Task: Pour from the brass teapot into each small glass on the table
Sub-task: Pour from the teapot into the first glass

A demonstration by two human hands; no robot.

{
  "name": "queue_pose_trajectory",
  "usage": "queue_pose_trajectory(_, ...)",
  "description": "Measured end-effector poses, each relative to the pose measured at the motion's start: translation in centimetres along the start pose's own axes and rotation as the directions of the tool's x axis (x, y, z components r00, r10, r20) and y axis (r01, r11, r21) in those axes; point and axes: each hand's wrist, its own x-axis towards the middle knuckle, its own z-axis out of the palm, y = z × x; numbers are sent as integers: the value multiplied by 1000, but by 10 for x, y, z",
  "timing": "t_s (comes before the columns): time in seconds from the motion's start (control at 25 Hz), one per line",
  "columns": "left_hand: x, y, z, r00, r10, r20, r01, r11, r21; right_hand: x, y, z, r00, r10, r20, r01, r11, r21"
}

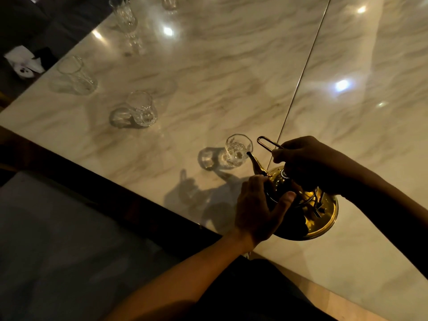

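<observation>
The brass teapot (308, 212) is tilted over the marble table (231, 66), and its spout tip touches the rim of the nearest small glass (237, 150). My right hand (308, 163) grips the wire handle from above. My left hand (257, 207) presses against the pot's body just below the spout. Further small glasses stand in a line along the table's left side: one (141, 110) in the middle, another (76, 75) beyond it, and a tall cut glass (124, 13) near the far end. Whether liquid flows is too dim to tell.
A dark table edge (115, 172) runs diagonally at lower left. A seam (301, 72) divides the marble top. Another glass (169, 2) stands at the far top edge. White paper and a dark object (25, 61) lie off the table at left.
</observation>
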Motion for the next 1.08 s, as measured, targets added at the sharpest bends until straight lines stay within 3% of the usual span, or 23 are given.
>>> queue_pose_trajectory(0.56,0,-16,-19,987,145,68,-153,979,135,-15,13,12,995,-26,-96,43,982,183)
queue_pose_trajectory(0.88,9,-21,-59,925,326,194,-359,918,169,-35,8,29,975,10,-224,86,905,417)
queue_pose_trajectory(1.08,9,-18,-80,901,408,149,-431,883,185,-46,-10,37,980,15,-200,78,891,448)
